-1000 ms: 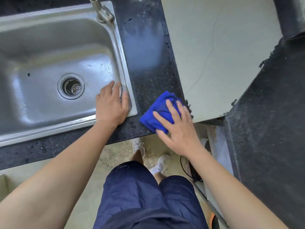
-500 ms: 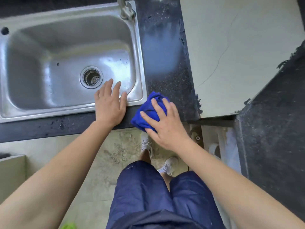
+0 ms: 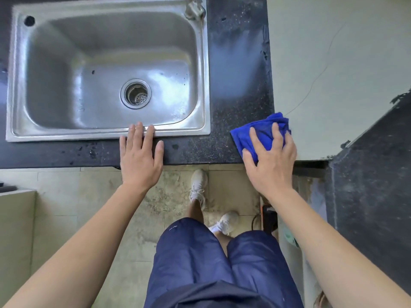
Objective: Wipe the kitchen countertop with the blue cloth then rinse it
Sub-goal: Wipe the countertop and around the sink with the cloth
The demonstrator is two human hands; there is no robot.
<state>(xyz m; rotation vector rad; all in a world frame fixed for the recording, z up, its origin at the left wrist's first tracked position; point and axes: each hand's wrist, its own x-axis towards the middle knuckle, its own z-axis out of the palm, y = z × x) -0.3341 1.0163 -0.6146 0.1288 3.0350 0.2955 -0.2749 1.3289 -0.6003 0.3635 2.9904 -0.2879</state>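
The blue cloth (image 3: pixel 241 136) lies bunched at the front right corner of the black speckled countertop (image 3: pixel 235 90). My right hand (image 3: pixel 270 165) presses on it with spread fingers and covers its near half. My left hand (image 3: pixel 140 158) rests flat on the counter's front strip, its fingertips touching the front rim of the steel sink (image 3: pixel 66 135). The sink basin is dry-looking, with a round drain (image 3: pixel 135 93) in the middle. Only the base of the faucet (image 3: pixel 193 7) shows, at the sink's back right corner.
A pale surface (image 3: pixel 333 63) adjoins the counter's right edge. A second dark counter (image 3: pixel 373 196) runs along the right side. Below me are a stained tiled floor (image 3: pixel 169 190), my legs in blue shorts, white shoes and a black object (image 3: pixel 269 218).
My right hand has slid the cloth to the right, from beside the sink's front corner to the counter's right end. My left hand has shifted a little left along the sink's front rim.
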